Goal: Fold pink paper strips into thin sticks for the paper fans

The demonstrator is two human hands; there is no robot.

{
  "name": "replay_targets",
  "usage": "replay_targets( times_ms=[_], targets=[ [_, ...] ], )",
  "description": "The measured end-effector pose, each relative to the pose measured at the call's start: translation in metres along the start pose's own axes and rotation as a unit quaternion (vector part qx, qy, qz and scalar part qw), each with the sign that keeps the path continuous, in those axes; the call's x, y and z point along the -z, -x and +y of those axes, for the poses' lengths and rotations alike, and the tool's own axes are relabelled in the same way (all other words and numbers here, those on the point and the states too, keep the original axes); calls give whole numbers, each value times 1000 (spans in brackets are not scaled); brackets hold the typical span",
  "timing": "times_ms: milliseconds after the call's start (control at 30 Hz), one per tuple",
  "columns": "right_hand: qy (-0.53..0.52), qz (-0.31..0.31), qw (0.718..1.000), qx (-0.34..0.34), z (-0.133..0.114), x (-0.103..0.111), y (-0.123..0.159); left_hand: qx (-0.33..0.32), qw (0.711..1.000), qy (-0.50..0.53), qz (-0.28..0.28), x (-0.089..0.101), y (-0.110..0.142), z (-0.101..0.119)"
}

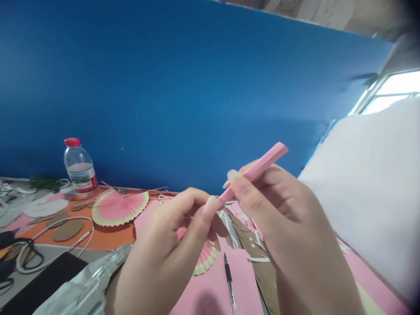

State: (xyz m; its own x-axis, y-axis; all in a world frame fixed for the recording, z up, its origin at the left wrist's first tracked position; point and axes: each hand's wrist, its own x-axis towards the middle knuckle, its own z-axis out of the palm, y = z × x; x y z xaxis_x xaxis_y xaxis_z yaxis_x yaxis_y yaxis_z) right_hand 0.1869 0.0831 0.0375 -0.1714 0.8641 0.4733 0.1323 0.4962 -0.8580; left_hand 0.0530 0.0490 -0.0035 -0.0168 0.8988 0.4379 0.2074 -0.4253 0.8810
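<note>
A narrow folded strip of pink paper slants up to the right in front of me, held above the table. My left hand pinches its lower end between thumb and forefinger. Further up, my right hand grips the strip between thumb and fingers. Below my hands lies a pink paper sheet with a pen on it. Partly hidden behind my left hand is a pleated pink paper fan with a pale yellow-green edge.
Another pleated fan lies on orange paper to the left, near a red-capped bottle, cardboard discs and a white cable. Paper scraps litter brown cardboard. A blue panel stands behind; white sheeting rises right.
</note>
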Motion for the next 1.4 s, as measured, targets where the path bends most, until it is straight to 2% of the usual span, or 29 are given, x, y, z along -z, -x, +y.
replay_targets(
  times_ms=[167, 300, 467, 633, 833, 933, 1033, 1133, 1200, 1267, 1400],
  targets=[
    [50, -61, 997, -3, 6, 5, -4, -10, 1000, 5, 6, 0, 1, -1],
    [79, -48, 996, -16, 4, 4, -3, -9, 1000, 3, 4, 0, 1, -1],
    [68, -71, 995, 5, 5, 5, -5, -17, 1000, 5, -14, 0, 1, -1],
    [69, -64, 995, 15, 5, 5, -4, -2, 1000, -19, 1, 0, 2, 0],
    [43, -67, 997, 23, 7, 5, -5, -8, 1000, -28, -12, 0, 2, 1],
    [-44, -78, 996, -17, 5, 1, -4, -21, 999, -23, -19, 0, 0, 3],
    [-115, -33, 992, -51, 3, -7, 0, -22, 998, -25, -45, 1, -1, 5],
    [-111, 50, 992, -32, 0, -13, 3, -33, 998, -38, -48, 3, -1, 3],
    [-89, 73, 993, -19, 0, -14, 3, -46, 997, -46, -39, 3, 0, 2],
    [-70, 65, 995, -13, 1, -12, 1, -44, 997, -57, -34, 4, 0, 0],
    [-69, 1, 997, -17, 4, -6, -5, -24, 997, -59, -43, 4, -3, 0]
  ],
)
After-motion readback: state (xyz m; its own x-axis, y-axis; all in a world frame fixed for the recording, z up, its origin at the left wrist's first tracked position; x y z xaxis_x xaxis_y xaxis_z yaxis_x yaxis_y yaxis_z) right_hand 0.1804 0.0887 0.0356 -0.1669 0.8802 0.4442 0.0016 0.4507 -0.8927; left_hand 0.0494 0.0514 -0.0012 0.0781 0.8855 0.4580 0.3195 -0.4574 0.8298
